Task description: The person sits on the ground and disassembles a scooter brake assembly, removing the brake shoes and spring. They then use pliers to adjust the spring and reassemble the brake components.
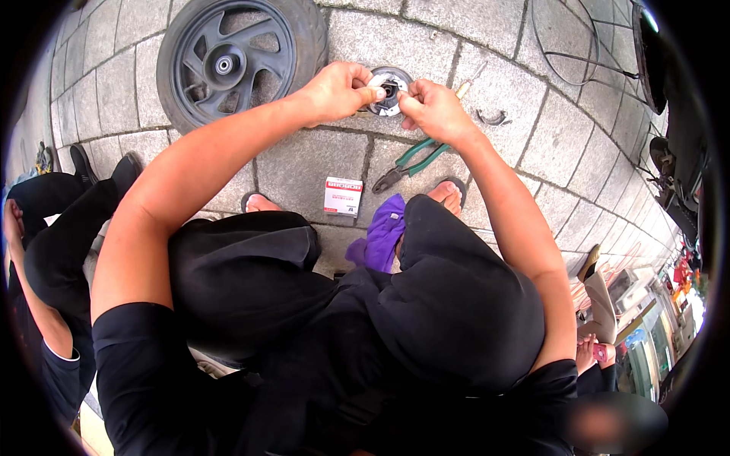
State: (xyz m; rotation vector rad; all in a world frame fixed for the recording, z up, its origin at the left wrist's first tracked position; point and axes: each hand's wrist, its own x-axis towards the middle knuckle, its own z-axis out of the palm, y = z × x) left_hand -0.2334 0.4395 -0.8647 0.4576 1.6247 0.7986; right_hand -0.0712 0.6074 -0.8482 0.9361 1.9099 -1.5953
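A small round brake plate (395,74) with a dark hub at its centre lies on the paving ahead of me. My left hand (344,91) is closed at its left side, the thumb reaching in over the inner parts. Closed fingers of my right hand (435,111) pinch at the plate's right side; whatever small part lies between them is hidden. Just below my right hand, green-handled pliers (411,164) rest on the stones. A dark curved piece, perhaps a brake shoe (493,118), lies to the right, and a tool with a pale yellow handle (463,89) shows beside my right hand.
To the left of the plate lies a black scooter wheel (236,64) with its tyre. Between my feet are a red and white box (343,197) and a purple cloth (380,235). A black cable (589,61) loops at upper right. People sit at left and right.
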